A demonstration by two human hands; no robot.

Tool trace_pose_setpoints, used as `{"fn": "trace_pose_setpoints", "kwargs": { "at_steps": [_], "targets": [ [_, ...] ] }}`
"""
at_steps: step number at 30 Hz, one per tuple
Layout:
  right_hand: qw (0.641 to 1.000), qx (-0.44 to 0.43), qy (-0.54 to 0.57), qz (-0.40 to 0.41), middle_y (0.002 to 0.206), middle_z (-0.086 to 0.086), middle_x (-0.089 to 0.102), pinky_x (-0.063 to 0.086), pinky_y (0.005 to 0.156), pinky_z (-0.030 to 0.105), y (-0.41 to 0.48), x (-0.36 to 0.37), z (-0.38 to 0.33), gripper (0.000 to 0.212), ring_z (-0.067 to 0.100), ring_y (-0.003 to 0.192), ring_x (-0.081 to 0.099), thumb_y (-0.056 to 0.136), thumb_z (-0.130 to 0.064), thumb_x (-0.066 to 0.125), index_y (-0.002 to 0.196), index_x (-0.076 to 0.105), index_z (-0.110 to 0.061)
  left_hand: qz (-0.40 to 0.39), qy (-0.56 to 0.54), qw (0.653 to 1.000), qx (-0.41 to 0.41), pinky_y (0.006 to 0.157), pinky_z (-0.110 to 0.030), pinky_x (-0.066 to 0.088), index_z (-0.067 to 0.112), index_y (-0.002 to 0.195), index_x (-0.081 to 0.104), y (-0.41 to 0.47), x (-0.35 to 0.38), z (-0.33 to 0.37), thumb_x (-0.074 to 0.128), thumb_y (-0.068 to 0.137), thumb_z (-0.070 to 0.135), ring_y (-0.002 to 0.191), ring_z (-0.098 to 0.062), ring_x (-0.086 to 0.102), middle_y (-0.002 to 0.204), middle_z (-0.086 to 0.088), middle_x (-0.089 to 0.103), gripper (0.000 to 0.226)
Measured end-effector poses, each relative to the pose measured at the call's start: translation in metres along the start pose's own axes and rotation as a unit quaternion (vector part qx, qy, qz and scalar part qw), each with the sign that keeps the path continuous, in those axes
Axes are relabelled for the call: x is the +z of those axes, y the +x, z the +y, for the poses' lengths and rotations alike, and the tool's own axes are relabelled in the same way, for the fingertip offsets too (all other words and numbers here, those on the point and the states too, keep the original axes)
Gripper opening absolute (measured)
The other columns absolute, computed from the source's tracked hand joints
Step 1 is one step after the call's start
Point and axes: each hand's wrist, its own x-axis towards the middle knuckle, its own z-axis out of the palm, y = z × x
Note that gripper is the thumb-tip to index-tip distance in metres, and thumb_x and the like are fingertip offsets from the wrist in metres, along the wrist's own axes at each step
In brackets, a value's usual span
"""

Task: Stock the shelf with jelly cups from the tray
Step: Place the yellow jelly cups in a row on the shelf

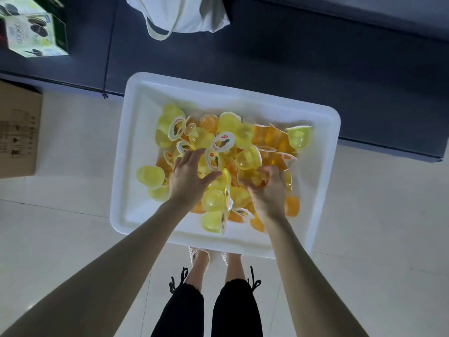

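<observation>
The person's legs stand nearest, in black trousers (184,312) with frayed hems and small tied laces at the sides. Pale knitted shoes (198,254) are partly hidden under the tray's edge. Two bare forearms reach forward and down.

The left hand (188,177) lies flat on the heap with its fingers spread and its thumb stretched out to the side, pressing on the cups. The right hand (267,190) has its fingers curled down among the cups. I cannot tell whether it actually grips one.

The tray (136,215) is white, smooth plastic, rectangular with rounded corners and a raised rim, and it sits on the floor (73,215) of pale glossy tiles. All the jelly cups (228,122) are in it, jumbled in a loose pile. They are small translucent domes, some yellow, some orange, and most lie on their sides or upside down. One yellow stemmed cup (298,137) stands upright near the far right corner. The white peel-off lids (222,142) carry a fruit picture and a red mark, but the writing is too small to read.

Beyond the tray is the shelf (291,57), dark grey and matte. A white cloth bag (189,18) with a looped handle lies on it. At far left are green-and-white boxes (31,32) showing dark sandwich biscuits, their lettering unclear. A brown cardboard box (17,130) with small printed symbols stands at the left edge.
</observation>
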Motion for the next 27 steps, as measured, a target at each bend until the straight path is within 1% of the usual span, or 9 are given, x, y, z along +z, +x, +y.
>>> {"fn": "trace_pose_setpoints", "kwargs": {
  "at_steps": [5, 9, 11, 13, 15, 18, 21, 24, 27],
  "targets": [
    [0.999, -0.004, 0.031, 0.022, 0.099, 0.005, 0.062, 0.05, 0.07, 0.031, -0.006, 0.002, 0.002, 0.043, 0.022, 0.089, 0.06, 0.066, -0.024, 0.085, 0.094, 0.054, -0.016, 0.021, -0.038, 0.999, -0.006, 0.092, -0.039, 0.039, 0.013, 0.133, 0.05, -0.005, -0.005, 0.002, 0.073, 0.076, 0.043, 0.121, -0.03, 0.043, 0.129, -0.005, 0.055, 0.068],
    [0.994, 0.005, 0.087, 0.06, 0.077, -0.013, 0.056, 0.042, 0.059, 0.01, -0.022, -0.01, -0.007, 0.043, 0.005, 0.069, 0.055, 0.066, -0.02, 0.086, 0.09, 0.05, -0.015, 0.039, -0.073, 0.997, 0.005, 0.094, -0.042, 0.041, 0.014, 0.128, 0.054, -0.017, -0.017, 0.008, 0.075, 0.074, 0.042, 0.118, -0.027, 0.047, 0.125, -0.004, 0.058, 0.064],
    [0.989, 0.014, 0.125, 0.08, 0.082, -0.012, 0.058, 0.047, 0.066, 0.012, -0.032, -0.019, -0.01, 0.045, 0.007, 0.075, 0.058, 0.065, -0.023, 0.086, 0.095, 0.053, -0.016, 0.035, -0.111, 0.993, -0.001, 0.091, -0.044, 0.046, 0.016, 0.123, 0.056, -0.029, -0.027, 0.014, 0.077, 0.073, 0.042, 0.112, -0.023, 0.052, 0.12, -0.004, 0.059, 0.061],
    [0.982, 0.031, 0.166, 0.082, 0.099, -0.002, 0.063, 0.055, 0.08, 0.032, -0.047, -0.031, -0.019, 0.056, 0.019, 0.091, 0.063, 0.063, -0.033, 0.086, 0.11, 0.059, -0.016, 0.032, -0.162, 0.986, -0.003, 0.086, -0.044, 0.05, 0.022, 0.112, 0.057, -0.045, -0.039, 0.023, 0.077, 0.069, 0.047, 0.102, -0.019, 0.056, 0.111, 0.001, 0.059, 0.054],
    [0.98, 0.036, 0.186, 0.052, 0.112, 0.002, 0.065, 0.054, 0.087, 0.039, -0.063, -0.047, -0.031, 0.063, 0.02, 0.102, 0.063, 0.063, -0.047, 0.082, 0.116, 0.063, -0.019, 0.031, -0.219, 0.975, -0.011, 0.081, -0.045, 0.052, 0.029, 0.1, 0.053, -0.063, -0.054, 0.039, 0.077, 0.07, 0.045, 0.095, -0.016, 0.057, 0.101, 0.01, 0.058, 0.042],
    [0.961, 0.036, 0.273, 0.009, 0.102, 0.002, 0.069, 0.057, 0.076, 0.026, -0.095, -0.081, -0.06, 0.03, 0.008, 0.089, 0.068, 0.076, -0.032, 0.078, 0.1, 0.069, -0.017, 0.016, -0.292, 0.956, -0.037, 0.081, -0.045, 0.053, 0.031, 0.095, 0.05, -0.093, -0.082, 0.068, 0.075, 0.075, 0.044, 0.092, -0.012, 0.06, 0.094, 0.016, 0.061, 0.035],
    [0.945, 0.035, 0.327, -0.003, 0.109, 0.005, 0.067, 0.056, 0.082, 0.03, -0.132, -0.116, -0.098, 0.052, 0.015, 0.095, 0.069, 0.071, -0.036, 0.081, 0.109, 0.063, -0.006, -0.01, -0.342, 0.939, -0.026, 0.078, -0.046, 0.055, 0.026, 0.103, 0.049, -0.123, -0.119, 0.104, 0.067, 0.073, 0.061, 0.089, -0.017, 0.065, 0.096, 0.002, 0.066, 0.05],
    [0.921, 0.004, 0.39, -0.024, 0.119, 0.014, 0.062, 0.055, 0.086, 0.029, -0.175, -0.158, -0.147, 0.071, 0.019, 0.1, 0.068, 0.066, -0.038, 0.078, 0.116, 0.053, 0.005, -0.017, -0.395, 0.918, 0.031, 0.065, -0.025, 0.054, 0.02, 0.107, 0.046, -0.155, -0.167, 0.149, 0.062, 0.086, 0.044, 0.082, -0.015, 0.066, 0.1, -0.008, 0.066, 0.035],
    [0.903, -0.039, 0.426, -0.029, 0.111, 0.016, 0.065, 0.055, 0.088, 0.03, -0.222, -0.204, -0.196, 0.057, 0.019, 0.094, 0.07, 0.073, -0.026, 0.076, 0.115, 0.052, 0.004, -0.032, -0.419, 0.903, 0.088, 0.059, -0.016, 0.05, 0.017, 0.108, 0.043, -0.187, -0.221, 0.197, 0.054, 0.09, 0.042, 0.07, -0.008, 0.062, 0.096, -0.007, 0.064, 0.033]
  ]
}}
